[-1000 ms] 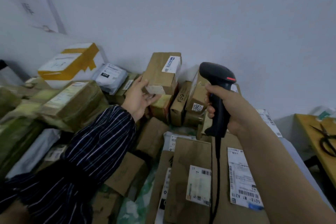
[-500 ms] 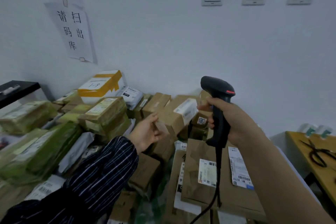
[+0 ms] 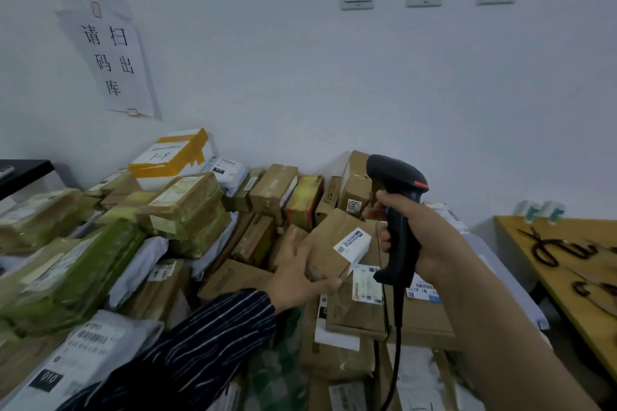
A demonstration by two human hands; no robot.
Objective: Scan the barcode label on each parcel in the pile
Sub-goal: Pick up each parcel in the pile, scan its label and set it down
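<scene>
Blurred, hidden and cut-off parts

The print on the white label (image 3: 352,245) of the small brown cardboard box (image 3: 329,240) is too blurred to read. The black cable (image 3: 397,344) of the black handheld scanner (image 3: 397,210) leaves the bottom edge. The white paper sign (image 3: 110,53) is cut at the top edge, and the yellow wooden table (image 3: 510,227) at the right edge.
</scene>
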